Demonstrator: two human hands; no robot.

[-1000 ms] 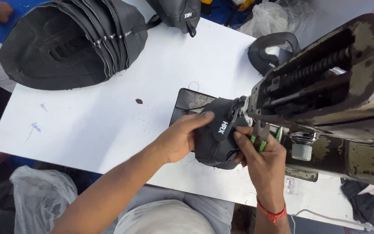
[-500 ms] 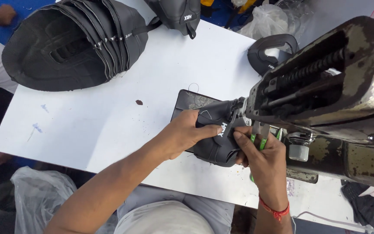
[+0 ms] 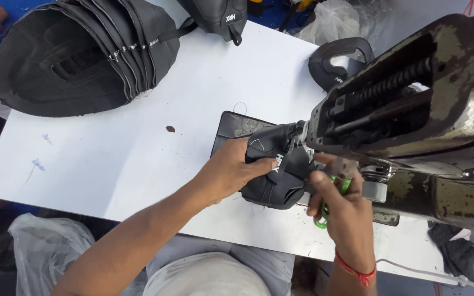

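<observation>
A black shoe upper piece lies bunched under the head of an old grey sewing machine, on its dark plate. My left hand grips the left side of the piece, thumb pressing on its top. My right hand is just right of the piece, closed around a small green-handled thread snipper held close to the needle area. The needle itself is hidden by the machine head.
A stack of black shoe uppers sits at the far left of the white table. Other black pieces lie at the back and near the machine. A plastic bag is below the table edge.
My left hand has slid slightly left on the piece and its thumb now presses on top. My right hand with the snipper has shifted down and right a little.
</observation>
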